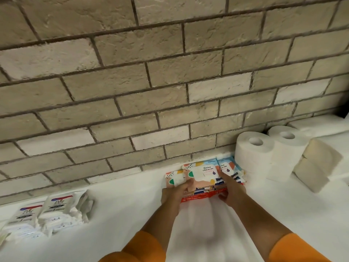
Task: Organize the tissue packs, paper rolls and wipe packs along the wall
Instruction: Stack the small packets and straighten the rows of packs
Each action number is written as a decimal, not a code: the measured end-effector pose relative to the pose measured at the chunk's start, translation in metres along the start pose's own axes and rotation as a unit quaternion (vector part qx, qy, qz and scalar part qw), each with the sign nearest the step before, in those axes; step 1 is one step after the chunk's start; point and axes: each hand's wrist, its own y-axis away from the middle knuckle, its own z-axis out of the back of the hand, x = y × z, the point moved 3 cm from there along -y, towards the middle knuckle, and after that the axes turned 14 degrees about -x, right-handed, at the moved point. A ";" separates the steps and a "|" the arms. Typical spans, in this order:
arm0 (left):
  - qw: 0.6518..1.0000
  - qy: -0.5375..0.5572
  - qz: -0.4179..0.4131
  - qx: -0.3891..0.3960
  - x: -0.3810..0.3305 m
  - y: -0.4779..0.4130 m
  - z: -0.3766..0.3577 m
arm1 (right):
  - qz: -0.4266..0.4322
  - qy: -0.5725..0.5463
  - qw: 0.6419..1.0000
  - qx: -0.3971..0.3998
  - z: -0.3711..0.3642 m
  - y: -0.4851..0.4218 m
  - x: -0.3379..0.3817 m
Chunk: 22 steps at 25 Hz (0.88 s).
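Note:
A stack of colourful wipe packs (203,173) lies on the white cloth against the brick wall (151,91). My left hand (174,193) grips the stack's left side, fingers curled over the top pack. My right hand (231,188) holds its right side, thumb at the red bottom pack (200,196). Another wipe pack (229,166) lies behind to the right, one more (174,179) to the left. Two white paper rolls (254,151) (285,148) stand upright right of the wipes. White tissue packs (56,210) (22,220) lie at the far left.
Two beige paper rolls (319,163) lie stacked on their sides at the right. A white folded bundle (319,125) sits behind them by the wall. A crumpled white wrapper (86,203) lies beside the tissue packs. White cloth (132,205) covers the surface.

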 end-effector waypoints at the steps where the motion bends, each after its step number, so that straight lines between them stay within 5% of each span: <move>1: 1.000 0.001 -0.002 0.001 0.000 0.001 0.000 | 0.006 0.003 1.000 -0.001 0.000 -0.001 0.000; 22: 1.000 -0.005 0.017 -0.011 0.011 -0.033 0.044 | 0.054 0.053 0.997 0.007 -0.025 0.021 -0.041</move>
